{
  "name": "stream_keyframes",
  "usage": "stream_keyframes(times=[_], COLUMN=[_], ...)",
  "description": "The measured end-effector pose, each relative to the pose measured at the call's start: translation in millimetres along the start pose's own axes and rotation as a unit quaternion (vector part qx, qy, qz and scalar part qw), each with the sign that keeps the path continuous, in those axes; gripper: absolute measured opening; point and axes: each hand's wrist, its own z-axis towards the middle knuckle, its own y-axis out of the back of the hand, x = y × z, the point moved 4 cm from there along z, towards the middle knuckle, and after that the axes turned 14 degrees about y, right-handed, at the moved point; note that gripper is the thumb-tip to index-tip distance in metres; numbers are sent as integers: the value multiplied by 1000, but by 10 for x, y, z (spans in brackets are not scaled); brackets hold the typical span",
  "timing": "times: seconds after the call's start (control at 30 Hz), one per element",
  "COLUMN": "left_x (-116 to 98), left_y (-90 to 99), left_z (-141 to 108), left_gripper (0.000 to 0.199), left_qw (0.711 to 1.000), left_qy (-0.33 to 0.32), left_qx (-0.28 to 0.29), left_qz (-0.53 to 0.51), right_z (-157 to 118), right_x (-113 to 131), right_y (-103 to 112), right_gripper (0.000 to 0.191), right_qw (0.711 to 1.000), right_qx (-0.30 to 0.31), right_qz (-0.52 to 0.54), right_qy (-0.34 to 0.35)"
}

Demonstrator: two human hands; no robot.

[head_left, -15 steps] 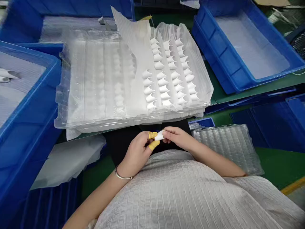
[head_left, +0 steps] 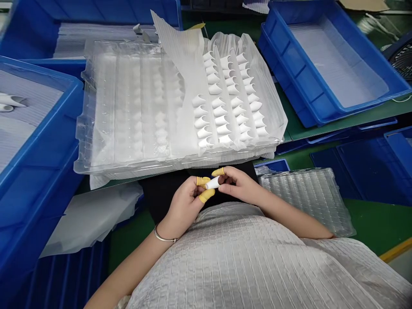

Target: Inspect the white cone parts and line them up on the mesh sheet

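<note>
A small white tube-shaped piece is held low in front of my body. My left hand, with yellow finger cots on thumb and forefinger, closes on its left part. At the right end, the thumb and bent fingers of my right hand grip the same piece. The right forefinger, in a yellow cot, is lifted off it. Just beyond both hands lies a clear plastic tray, where several rows of similar white pieces with slanted openings rest on the right side. Thin white sheeting covers the left rows.
Blue bins stand at the left, one with white pieces inside. Another blue bin sits at the upper right. An additional clear ribbed tray lies lower right, and white sheets hang below the table edge.
My right forefinger has lifted away from the piece and my right fingers have spread a little. The piece has turned and shifted slightly left, showing more of its length.
</note>
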Motion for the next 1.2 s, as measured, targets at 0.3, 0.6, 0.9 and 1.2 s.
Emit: stream_keyframes(times=[0.3, 0.6, 0.9, 1.2], left_x=[-40, -14, -52, -188], left_y=[4, 4, -14, -3], left_z=[-5, -18, -41, -93], left_gripper=[13, 15, 13, 14], left_qw=[998, 999, 1000, 987], left_qy=[-37, -12, -22, -112], left_qx=[-20, -15, -6, -45], left_qz=[42, 30, 4, 110], right_z=[32, 7, -8, 17], right_x=[-57, 106, 182, 68], right_y=[-74, 37, 12, -89], right_gripper=[30, 23, 21, 17], right_qw=[980, 999, 973, 992], right_qx=[-13, 6, 27, 28], right_qz=[174, -6, -192, -103], right_qy=[-92, 31, 127, 70])
